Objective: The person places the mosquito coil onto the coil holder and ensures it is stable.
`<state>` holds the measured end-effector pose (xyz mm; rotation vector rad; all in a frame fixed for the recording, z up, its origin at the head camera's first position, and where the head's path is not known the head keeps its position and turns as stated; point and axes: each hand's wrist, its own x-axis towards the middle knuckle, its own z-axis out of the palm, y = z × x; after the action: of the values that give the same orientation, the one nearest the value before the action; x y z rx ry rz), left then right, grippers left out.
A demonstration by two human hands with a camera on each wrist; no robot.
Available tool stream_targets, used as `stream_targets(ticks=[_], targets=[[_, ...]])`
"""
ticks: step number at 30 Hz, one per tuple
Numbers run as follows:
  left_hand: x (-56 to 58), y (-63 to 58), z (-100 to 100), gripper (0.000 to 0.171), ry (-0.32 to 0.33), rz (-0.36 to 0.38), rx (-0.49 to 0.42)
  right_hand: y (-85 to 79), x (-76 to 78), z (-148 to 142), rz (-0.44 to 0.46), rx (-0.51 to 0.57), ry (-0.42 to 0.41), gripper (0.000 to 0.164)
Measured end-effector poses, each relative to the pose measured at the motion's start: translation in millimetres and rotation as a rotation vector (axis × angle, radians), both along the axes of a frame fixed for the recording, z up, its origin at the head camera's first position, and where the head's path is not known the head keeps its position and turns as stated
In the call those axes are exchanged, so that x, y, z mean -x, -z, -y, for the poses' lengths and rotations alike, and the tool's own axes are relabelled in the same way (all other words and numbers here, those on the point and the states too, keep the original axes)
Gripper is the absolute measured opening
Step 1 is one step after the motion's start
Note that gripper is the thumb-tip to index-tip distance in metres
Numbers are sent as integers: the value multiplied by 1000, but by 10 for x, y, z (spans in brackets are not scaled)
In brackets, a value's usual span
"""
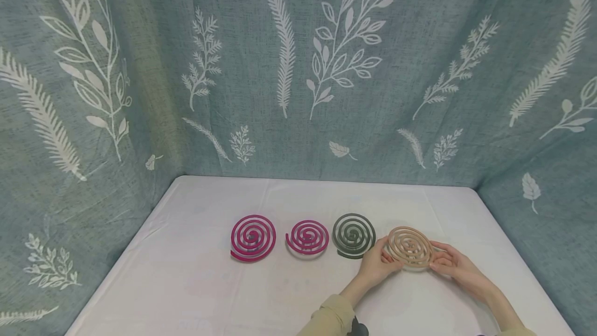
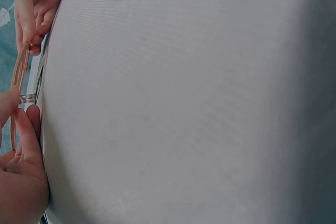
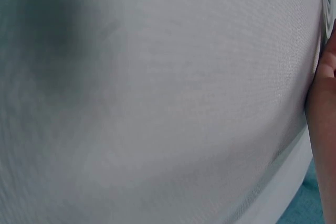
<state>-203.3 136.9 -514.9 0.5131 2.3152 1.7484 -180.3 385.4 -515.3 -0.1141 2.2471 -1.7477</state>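
Observation:
A beige mosquito coil lies between my two hands at the right of the table, slightly tilted. My left hand pinches its left edge, thumb above and fingers below. Its right edge is gripped by my right hand in the same way. From the side, in the left wrist view, the beige coil looks thin and raised off the table, with a small metal piece near it. Only part of my right hand shows in the right wrist view; the coil's underside is hidden.
Left of my hands stand a dark green coil, a smaller magenta coil and a larger magenta coil in a row. They rest on a white-covered table. A blue-green leaf-patterned curtain closes off the back and sides.

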Motion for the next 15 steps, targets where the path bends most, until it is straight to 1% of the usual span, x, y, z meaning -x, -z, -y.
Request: stream_targets(ticks=[15], targets=[[6,-4,-5,69,-1,6,2,-20,1,17,36,-9,33,77]])
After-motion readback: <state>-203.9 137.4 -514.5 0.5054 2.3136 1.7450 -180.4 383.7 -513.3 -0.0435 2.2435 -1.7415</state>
